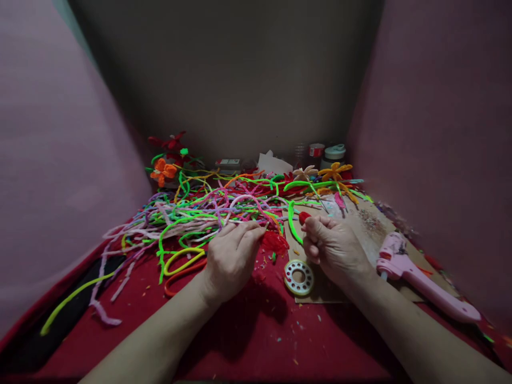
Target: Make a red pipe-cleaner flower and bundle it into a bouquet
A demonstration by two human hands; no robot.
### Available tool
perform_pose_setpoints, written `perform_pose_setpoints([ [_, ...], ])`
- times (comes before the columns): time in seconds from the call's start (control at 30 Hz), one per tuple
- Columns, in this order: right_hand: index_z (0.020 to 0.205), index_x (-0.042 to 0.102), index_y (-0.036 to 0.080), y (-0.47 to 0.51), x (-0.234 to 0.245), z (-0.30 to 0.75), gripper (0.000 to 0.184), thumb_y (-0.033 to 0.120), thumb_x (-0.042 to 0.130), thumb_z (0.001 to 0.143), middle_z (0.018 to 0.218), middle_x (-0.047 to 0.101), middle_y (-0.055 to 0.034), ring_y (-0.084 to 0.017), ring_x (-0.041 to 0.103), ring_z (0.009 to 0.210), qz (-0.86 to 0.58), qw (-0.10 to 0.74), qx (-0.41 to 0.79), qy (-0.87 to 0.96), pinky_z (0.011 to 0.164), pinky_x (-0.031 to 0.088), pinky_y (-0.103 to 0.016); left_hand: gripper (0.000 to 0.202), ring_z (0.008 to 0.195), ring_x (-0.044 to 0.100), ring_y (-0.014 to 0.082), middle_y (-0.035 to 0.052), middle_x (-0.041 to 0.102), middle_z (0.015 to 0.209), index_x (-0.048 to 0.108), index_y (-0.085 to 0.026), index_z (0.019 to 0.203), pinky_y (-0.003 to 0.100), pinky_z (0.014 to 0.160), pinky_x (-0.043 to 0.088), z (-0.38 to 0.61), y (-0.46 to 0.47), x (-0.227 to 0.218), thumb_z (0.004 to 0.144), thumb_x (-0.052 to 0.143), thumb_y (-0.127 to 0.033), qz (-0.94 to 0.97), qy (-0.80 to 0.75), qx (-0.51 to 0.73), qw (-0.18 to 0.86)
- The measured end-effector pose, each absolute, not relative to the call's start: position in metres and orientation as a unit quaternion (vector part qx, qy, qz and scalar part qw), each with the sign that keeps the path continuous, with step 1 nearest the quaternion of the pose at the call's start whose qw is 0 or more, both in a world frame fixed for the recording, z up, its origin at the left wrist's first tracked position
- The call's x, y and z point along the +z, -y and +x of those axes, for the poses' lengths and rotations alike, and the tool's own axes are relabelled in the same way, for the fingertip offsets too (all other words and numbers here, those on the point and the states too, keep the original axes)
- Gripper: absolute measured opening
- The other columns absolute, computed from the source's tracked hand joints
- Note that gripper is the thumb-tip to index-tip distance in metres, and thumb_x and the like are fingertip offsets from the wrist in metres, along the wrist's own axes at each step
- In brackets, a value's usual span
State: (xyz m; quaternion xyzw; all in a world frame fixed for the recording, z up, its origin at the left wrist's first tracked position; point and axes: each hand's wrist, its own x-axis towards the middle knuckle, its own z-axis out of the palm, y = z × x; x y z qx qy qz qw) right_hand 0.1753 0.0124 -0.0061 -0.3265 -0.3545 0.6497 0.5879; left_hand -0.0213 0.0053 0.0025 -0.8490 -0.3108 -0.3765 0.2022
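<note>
My left hand (233, 260) is closed in a pinch, and a thin pale tip sticks out at its fingertips. Just beside those fingertips is a red fluffy piece (275, 242); whether they hold it I cannot tell. My right hand (334, 246) is closed on a small red piece (304, 217) that shows above the thumb and forefinger. A bright green pipe cleaner (294, 221) stands out between the two hands, close to the right fingers. Below them lies a round tape spool (299, 278) with holes in its rim.
Many coloured pipe cleaners (200, 208) are heaped behind my hands. Scissors (186, 261) with yellow and orange handles lie left, on the red cloth (240, 346). A pink glue gun (424, 282) rests right on the cardboard (368, 205). Pipe-cleaner flowers (335, 172) and a lidded container (335, 153) are at the back.
</note>
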Motion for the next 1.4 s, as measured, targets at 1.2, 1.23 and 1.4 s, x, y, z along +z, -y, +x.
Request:
perform_pose_setpoints([
  [1.2, 0.075, 0.053, 0.019, -0.008, -0.001, 0.176, 0.022, 0.03, 0.071, 0.067, 0.051, 0.051, 0.0071, -0.006, 0.045, 0.037, -0.311, 0.55, 0.659, 0.408, 0.035, 0.033, -0.017, 0.017, 0.082, 0.062, 0.0182, 0.0096, 0.068, 0.09, 0.055, -0.016, 0.095, 0.032, 0.073, 0.046, -0.02, -0.01, 0.002, 0.084, 0.044, -0.011, -0.853, 0.326, -0.36, 0.192],
  [1.23, 0.073, 0.054, 0.019, -0.008, -0.003, 0.176, 0.02, 0.032, 0.068, 0.07, 0.047, 0.05, 0.0073, -0.006, 0.042, 0.033, -0.326, 0.541, 0.651, 0.421, 0.033, 0.029, -0.016, 0.017, 0.082, 0.062, 0.0182, 0.0097, 0.068, 0.09, 0.055, -0.016, 0.096, 0.032, 0.074, 0.046, -0.021, -0.01, 0.002, 0.084, 0.044, -0.011, -0.854, 0.325, -0.358, 0.191],
  [1.4, 0.052, 0.056, 0.017, -0.005, -0.005, 0.177, 0.035, 0.037, 0.057, 0.081, 0.037, 0.045, 0.0043, -0.006, 0.038, 0.035, -0.353, 0.553, 0.547, 0.52, 0.037, 0.031, -0.02, 0.018, 0.082, 0.062, 0.0185, 0.0101, 0.068, 0.09, 0.055, -0.016, 0.097, 0.032, 0.073, 0.046, -0.021, -0.01, 0.0, 0.083, 0.046, -0.01, -0.856, 0.315, -0.358, 0.197],
])
